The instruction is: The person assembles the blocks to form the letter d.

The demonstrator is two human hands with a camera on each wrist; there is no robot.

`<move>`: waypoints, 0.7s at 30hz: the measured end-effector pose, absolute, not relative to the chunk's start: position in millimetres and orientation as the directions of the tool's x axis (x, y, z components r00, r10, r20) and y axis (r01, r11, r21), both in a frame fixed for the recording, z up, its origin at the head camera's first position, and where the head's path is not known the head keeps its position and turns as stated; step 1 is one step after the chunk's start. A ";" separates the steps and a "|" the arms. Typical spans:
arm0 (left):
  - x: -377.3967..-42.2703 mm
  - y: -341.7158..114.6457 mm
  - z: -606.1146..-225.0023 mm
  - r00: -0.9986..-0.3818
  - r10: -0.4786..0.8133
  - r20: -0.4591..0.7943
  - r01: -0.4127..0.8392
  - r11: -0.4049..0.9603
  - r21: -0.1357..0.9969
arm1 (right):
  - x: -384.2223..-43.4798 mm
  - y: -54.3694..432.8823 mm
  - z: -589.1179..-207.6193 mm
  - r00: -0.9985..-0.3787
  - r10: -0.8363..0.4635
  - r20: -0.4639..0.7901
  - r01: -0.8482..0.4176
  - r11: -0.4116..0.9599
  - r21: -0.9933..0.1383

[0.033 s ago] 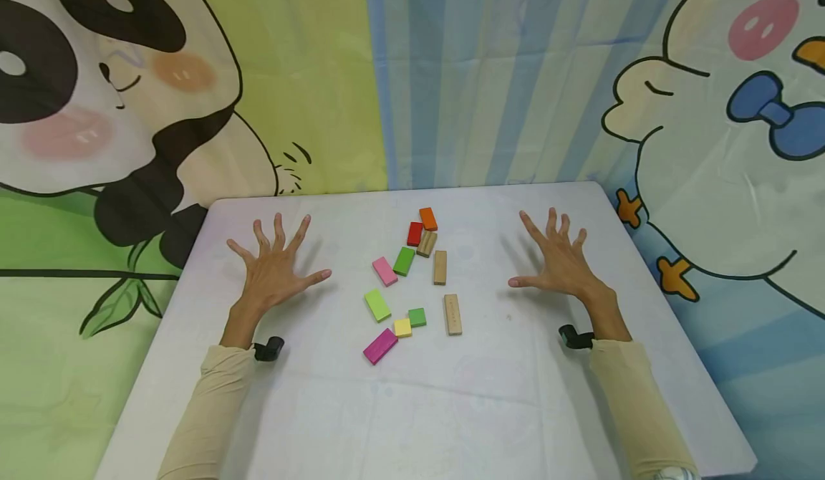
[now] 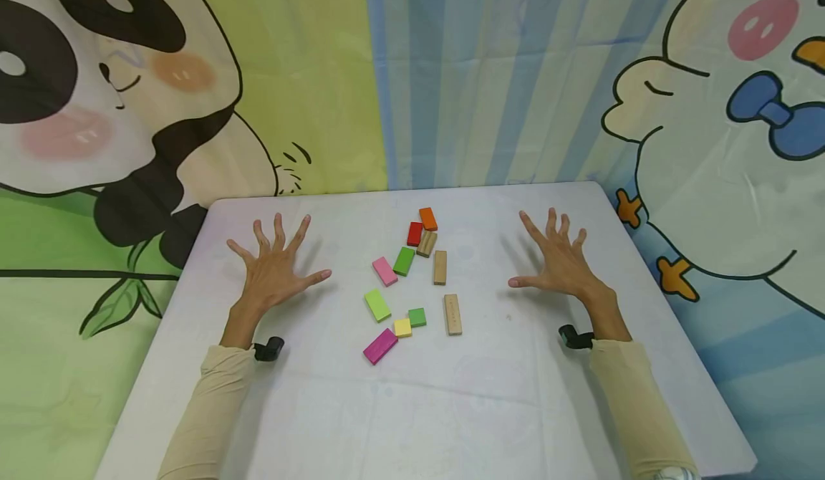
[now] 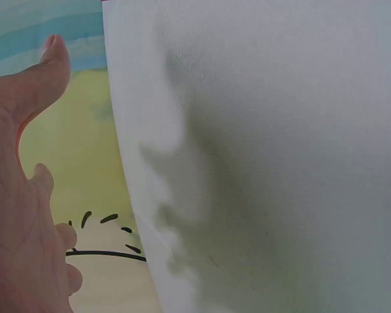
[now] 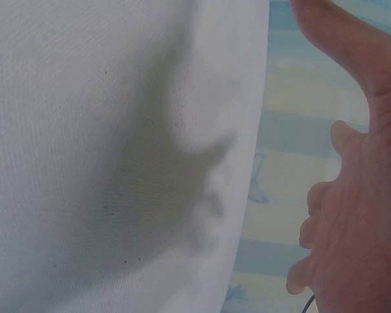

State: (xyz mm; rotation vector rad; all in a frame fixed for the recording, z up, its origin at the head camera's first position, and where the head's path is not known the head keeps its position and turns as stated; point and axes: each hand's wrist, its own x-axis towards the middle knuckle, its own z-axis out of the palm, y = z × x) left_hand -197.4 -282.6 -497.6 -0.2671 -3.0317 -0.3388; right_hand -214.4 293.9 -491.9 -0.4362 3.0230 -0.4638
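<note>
My left hand [image 2: 271, 272] is held above the left part of the table with its fingers spread wide, holding nothing. On the other side my right hand [image 2: 563, 265] hovers in the same spread pose, also holding nothing. Between them lie several small blocks: an orange block [image 2: 428, 218], a red block [image 2: 415, 234], a pink block [image 2: 384, 271], a lime block [image 2: 377, 305], a magenta block [image 2: 380, 347], a yellow block [image 2: 402, 328], two green blocks and plain wooden blocks [image 2: 453, 314]. Both wrist views show a palm and its shadow, with no blocks.
The blocks lie on a white table [image 2: 464, 423] with a cloth-like surface. Behind it hangs a printed backdrop [image 2: 535, 72] with a panda on the left and a white bird-like figure on the right. A small black device [image 2: 269, 349] is worn on each wrist.
</note>
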 end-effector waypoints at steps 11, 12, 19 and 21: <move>-197.8 -243.9 -490.1 -0.969 0.170 0.182 0.218 0.931 0.293 | -200.6 283.4 -489.7 -0.959 -0.250 0.135 -0.283 0.883 -0.375; -196.5 -234.6 -487.7 -0.962 0.180 0.207 0.240 0.919 0.313 | -197.5 280.0 -489.2 -0.959 -0.236 0.159 -0.282 0.870 -0.404; -198.0 -161.1 -480.2 -0.894 0.308 0.327 0.431 0.791 0.434 | -175.1 247.7 -493.5 -0.928 -0.262 0.263 -0.367 0.753 -0.546; -203.5 -142.2 -482.4 -0.882 0.359 0.304 0.466 0.760 0.453 | -169.8 235.9 -496.6 -0.919 -0.302 0.254 -0.394 0.712 -0.580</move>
